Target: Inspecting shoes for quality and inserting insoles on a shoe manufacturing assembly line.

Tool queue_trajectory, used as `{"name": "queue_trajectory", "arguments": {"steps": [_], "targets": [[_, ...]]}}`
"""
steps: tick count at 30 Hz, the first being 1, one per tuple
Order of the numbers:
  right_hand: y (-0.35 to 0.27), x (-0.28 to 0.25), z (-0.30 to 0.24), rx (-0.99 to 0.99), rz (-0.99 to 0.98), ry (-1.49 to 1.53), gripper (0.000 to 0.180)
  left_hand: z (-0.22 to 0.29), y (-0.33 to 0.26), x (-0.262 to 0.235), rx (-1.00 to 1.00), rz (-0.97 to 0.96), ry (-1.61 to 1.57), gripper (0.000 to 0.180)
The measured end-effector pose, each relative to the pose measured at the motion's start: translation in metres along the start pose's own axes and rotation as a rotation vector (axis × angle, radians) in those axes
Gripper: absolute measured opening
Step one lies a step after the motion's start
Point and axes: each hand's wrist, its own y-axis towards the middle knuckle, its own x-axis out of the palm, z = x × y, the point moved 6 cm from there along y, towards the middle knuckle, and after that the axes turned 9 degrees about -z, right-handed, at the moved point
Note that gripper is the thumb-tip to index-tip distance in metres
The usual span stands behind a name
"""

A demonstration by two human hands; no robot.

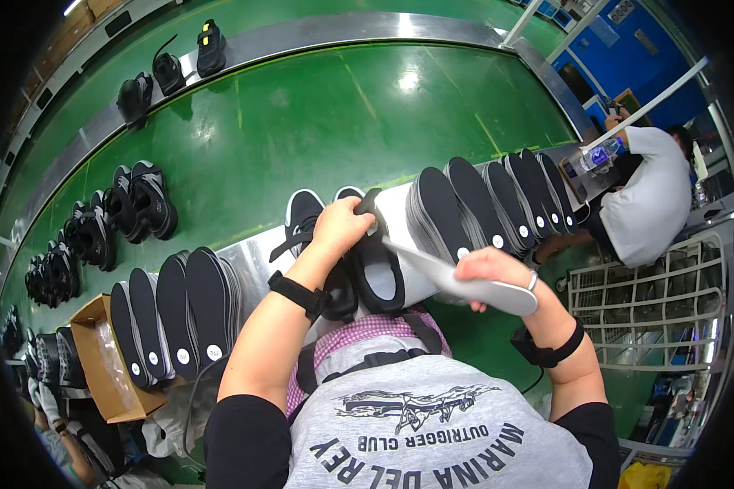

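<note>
Landmark: the black low-top sneaker [381, 281] in front of the wearer, heel end nearest the body, opening up, pale lining showing.

Left hand [342, 226]: at the sneaker's far end, fingers bent and closed on a dark flap [370, 204], probably the tongue. Exact fingertip contact hidden.

Right hand [496, 265]: right of the sneaker, partly curled, thumb and fingers closed about a light grey insole [501, 296]. Insole held in the air, slanting, one end just above the sneaker's right side, the other past the wrist side of the hand. Cannot tell toe from heel at this angle.

Handling, judged by eye: insole very light, thin, springy foam; should flex readily and crease if pinched hard. Best held by both long edges near the middle, leading end free. Sneaker light, soft-sided above a firmer sole; the flap should give easily, so hold it near its top edge.

Around the sneaker: mate sneaker [303, 213] just to its left, laces loose; black insole stacks [438, 204] to its right, more stacks [174, 306] farther left, with an open carton [122, 403] beyond those.
</note>
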Motion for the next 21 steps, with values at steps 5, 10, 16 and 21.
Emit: {"name": "queue_trajectory", "arguments": {"steps": [5,10,16,21], "targets": [[0.035,0.038,0.001,0.170,-0.023,-0.122,0.022,-0.005,0.004,0.009,-0.117,-0.125,-0.200,0.022],[0.049,0.044,-0.004,0.156,-0.054,-0.195,0.021,0.005,-0.006,0.014,0.052,-0.195,-0.267,0.029],[0.042,0.041,-0.005,0.205,-0.094,-0.217,0.018,0.045,-0.031,0.034,0.619,-0.140,0.387,0.038],[0.065,0.036,-0.004,0.135,0.033,-0.388,0.023,0.015,-0.003,0.015,0.146,0.080,-0.020,0.027]]}}
